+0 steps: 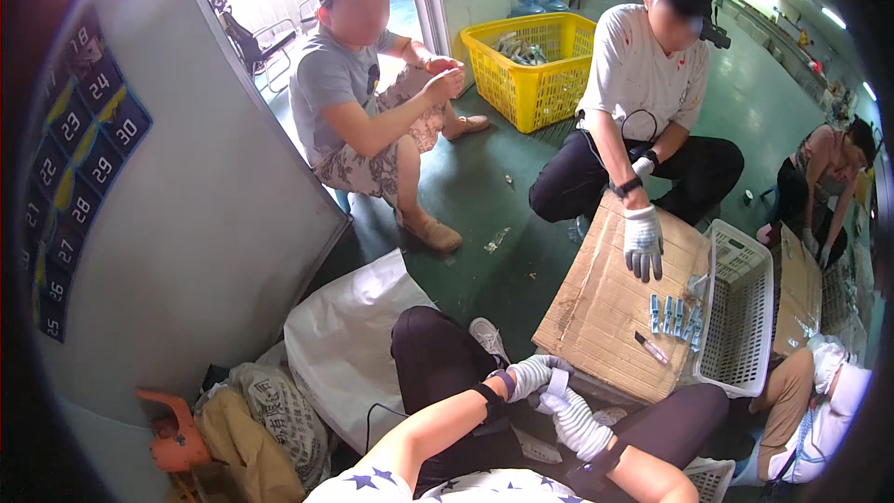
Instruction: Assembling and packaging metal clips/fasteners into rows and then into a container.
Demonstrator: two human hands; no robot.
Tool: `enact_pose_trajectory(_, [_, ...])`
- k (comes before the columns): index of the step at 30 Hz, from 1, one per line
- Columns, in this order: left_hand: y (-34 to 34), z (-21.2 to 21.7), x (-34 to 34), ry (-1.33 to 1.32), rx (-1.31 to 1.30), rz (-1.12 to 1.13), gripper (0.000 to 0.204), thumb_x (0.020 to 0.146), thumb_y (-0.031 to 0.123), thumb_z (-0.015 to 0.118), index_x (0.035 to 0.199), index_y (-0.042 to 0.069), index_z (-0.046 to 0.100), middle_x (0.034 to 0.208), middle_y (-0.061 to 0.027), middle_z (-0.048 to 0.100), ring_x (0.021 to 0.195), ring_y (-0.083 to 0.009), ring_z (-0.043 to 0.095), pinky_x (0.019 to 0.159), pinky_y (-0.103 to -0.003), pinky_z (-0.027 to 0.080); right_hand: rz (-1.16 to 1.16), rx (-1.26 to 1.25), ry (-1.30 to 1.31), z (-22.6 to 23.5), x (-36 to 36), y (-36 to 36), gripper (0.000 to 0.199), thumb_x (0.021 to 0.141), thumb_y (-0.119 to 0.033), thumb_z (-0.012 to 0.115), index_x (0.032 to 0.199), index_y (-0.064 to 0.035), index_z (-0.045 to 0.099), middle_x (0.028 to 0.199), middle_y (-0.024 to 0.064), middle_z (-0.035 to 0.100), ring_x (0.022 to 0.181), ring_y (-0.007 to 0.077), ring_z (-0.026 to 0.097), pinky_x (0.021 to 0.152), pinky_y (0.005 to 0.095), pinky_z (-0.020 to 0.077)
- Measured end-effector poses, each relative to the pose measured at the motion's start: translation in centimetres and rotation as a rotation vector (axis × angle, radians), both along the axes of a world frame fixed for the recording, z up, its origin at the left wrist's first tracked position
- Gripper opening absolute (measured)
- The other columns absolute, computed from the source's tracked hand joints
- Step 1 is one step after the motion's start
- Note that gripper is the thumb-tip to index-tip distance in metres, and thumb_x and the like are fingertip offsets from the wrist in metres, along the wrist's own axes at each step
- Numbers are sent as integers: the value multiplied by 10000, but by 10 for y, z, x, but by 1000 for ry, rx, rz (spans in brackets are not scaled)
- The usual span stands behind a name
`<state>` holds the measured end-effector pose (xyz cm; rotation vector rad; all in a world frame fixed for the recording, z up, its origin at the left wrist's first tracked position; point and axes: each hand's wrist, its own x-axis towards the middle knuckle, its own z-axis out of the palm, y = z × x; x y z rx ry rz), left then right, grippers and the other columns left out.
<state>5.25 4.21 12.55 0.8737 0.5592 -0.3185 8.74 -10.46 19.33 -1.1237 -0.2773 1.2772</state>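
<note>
Both my hands wear white knitted gloves and meet over my lap, at the near edge of a cardboard sheet (596, 298). My left hand (531, 377) is closed, its fingers against a small whitish piece (559, 382) whose kind I cannot make out. From the right, my right hand (577, 424) closes on the same piece; its fingertips are partly hidden. A utility knife (652, 347) with a pinkish handle lies on the cardboard. Beyond it, several small blue-and-white strips (667, 314) lie in a row. A co-worker's gloved hand (643, 242) reaches down over the cardboard's far part.
A white plastic basket (736, 317) stands against the cardboard's right side. One person squats opposite; another sits at far left near a yellow crate (531, 74). More people work at right. White sacking (349, 317) and an orange metal object (172, 433) are at left.
</note>
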Motion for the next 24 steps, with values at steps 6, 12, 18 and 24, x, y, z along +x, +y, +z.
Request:
enact_pose_trajectory(6, [-9, -6, 2, 36, -89, 62, 143, 849, 19, 596, 981, 48, 643, 884, -39, 664, 750, -165, 613, 684, -322, 523, 472, -363, -475, 45, 70, -21, 412, 891, -265, 576, 1176, 32, 548, 1082, 114, 610, 1032, 198, 541, 916, 331, 431])
enact_pose_trajectory(12, [-21, 1, 6, 68, -93, 220, 167, 829, -11, 615, 981, 52, 645, 883, -71, 660, 745, -198, 643, 648, -358, 555, 326, -526, -993, 50, 155, -53, 303, 823, -236, 625, 998, 11, 619, 972, 166, 643, 883, 225, 607, 757, 353, 481])
enact_pose_trajectory(18, [-15, -22, -1, 137, -39, 231, 165, 808, -2, 649, 963, 54, 645, 845, -79, 663, 700, -195, 636, 635, -342, 552, 184, -838, -1110, 46, 226, -65, 284, 760, -290, 711, 799, -13, 656, 710, 88, 637, 672, 171, 566, 624, 338, 458])
enact_pose_trajectory(24, [-20, -35, -1, 131, 6, 221, 148, 811, -9, 644, 943, 58, 648, 839, -70, 666, 692, -189, 640, 631, -339, 555, -137, -948, -1137, 9, 301, -81, 239, 760, -220, 674, 883, -15, 654, 823, 169, 667, 753, 282, 640, 687, 382, 497])
